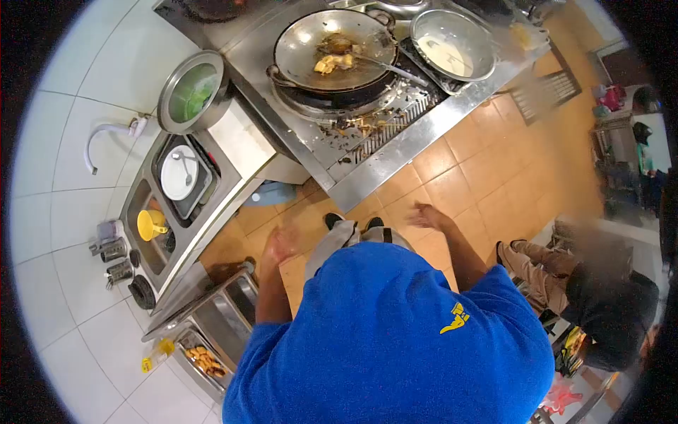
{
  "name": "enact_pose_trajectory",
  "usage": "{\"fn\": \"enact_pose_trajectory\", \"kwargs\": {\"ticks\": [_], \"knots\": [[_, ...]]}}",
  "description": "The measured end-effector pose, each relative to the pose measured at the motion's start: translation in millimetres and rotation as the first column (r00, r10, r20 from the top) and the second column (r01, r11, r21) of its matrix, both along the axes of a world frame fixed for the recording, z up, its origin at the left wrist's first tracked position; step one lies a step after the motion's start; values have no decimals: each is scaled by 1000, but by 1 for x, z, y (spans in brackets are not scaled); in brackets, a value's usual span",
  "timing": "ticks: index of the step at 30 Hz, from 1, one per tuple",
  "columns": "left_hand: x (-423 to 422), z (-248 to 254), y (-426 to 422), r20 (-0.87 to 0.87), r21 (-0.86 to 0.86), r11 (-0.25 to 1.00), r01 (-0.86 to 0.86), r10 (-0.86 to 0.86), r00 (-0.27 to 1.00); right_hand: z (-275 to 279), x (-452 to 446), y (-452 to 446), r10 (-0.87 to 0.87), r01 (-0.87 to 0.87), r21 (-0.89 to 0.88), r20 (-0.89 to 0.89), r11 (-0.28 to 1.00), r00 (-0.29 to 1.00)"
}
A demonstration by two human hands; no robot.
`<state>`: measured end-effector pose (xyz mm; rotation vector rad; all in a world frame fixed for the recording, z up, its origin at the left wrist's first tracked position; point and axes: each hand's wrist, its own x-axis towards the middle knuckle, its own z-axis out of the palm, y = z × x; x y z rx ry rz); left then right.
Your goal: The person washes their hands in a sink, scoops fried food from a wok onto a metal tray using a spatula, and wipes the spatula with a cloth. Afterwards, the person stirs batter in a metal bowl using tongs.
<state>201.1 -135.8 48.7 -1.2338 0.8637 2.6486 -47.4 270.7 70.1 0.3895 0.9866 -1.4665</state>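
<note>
My left hand [282, 242] hangs in front of my body on the left, its fingers smeared by motion. On the other side my right hand [427, 216] is held over the tiled floor, fingers apart and holding nothing. Beyond both hands, a wok [300, 53] on the stove holds yellow food [333, 63] and dark oil, with a metal utensil [399, 69] resting over its rim. A metal bowl [487, 53] of pale liquid stands right of the wok.
A pot [169, 113] with green contents stands at the upper left, above a sink [141, 247] holding a yellow cup [150, 225]. Fried food [205, 360] sits in a tray at lower left. Another person [607, 311] is at the right.
</note>
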Motion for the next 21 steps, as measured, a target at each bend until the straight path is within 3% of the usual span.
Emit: {"fn": "enact_pose_trajectory", "kwargs": {"ticks": [2, 4, 5, 6, 7, 9, 11, 14, 16, 19, 21], "knots": [[6, -61, -19, 254, -198, 934, 297, -243, 936, -22, -5, 11, 295, -206, 320, -261, 925, 919], [-3, -97, -40, 465, -264, 690, 674, -521, 716, -11, -24, 16, 535, -284, 519, -435, 806, 724], [-11, -108, -48, 530, -246, 543, 803, -619, 580, 9, -35, 9, 530, -245, 524, -507, 816, 679], [-19, -117, -55, 539, -239, 482, 843, -656, 528, 41, -50, -3, 491, -180, 506, -590, 843, 641], [-22, -123, -59, 539, -248, 452, 857, -670, 510, 65, -60, -13, 444, -118, 477, -663, 871, 602], [-22, -139, -57, 511, -328, 517, 791, -607, 609, 110, -93, -37, 536, 2, 543, -830, 840, 155], [-20, -157, -45, 463, -446, 590, 673, -492, 737, 136, -143, -59, 628, 203, 608, -777, 767, -44], [10, -146, 6, 346, -589, 742, 319, -124, 930, 184, -198, -79, 503, 254, 453, -845, 854, -184], [22, -120, 39, 638, -231, 894, 383, -158, 754, 199, -230, -84, 401, 209, 347, -851, 914, -338], [5, -68, 112, 771, -354, 711, 608, -146, 620, 222, -258, -72, 315, -100, 317, -948, 943, -35], [-3, -39, 135, 760, -490, 709, 507, 63, 647, 222, -268, -56, 381, -243, 354, -922, 903, 72]]}}
